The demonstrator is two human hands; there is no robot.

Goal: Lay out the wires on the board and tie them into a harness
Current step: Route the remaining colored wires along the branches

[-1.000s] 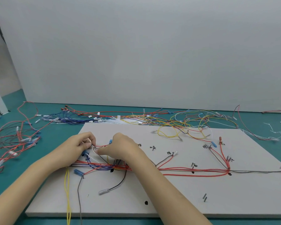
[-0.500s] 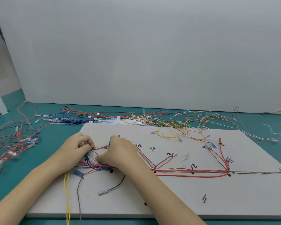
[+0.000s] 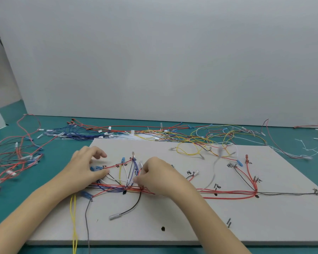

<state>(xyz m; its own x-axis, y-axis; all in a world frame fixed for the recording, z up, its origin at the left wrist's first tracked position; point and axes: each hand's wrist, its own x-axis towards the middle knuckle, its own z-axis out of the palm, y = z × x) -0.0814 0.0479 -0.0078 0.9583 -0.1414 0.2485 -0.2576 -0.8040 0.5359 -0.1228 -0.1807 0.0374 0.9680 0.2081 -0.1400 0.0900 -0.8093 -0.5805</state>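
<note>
Looks like a wire-harness assembly bench in a small workshop or factory cell. Teal bench mat [image 3: 35,182] covers the worktop across the lower half of the frame, plain grey partition wall [image 3: 154,61] fills the upper half. Pale form board [image 3: 173,226] lies flat at centre, hand-marked with black labels and dots (characters too small to read). Loose pre-terminated wires [image 3: 200,136] in red, blue, yellow and white pile along the board's far edge and at left. White cable ties [image 3: 308,150] lie scattered at far right.
</note>
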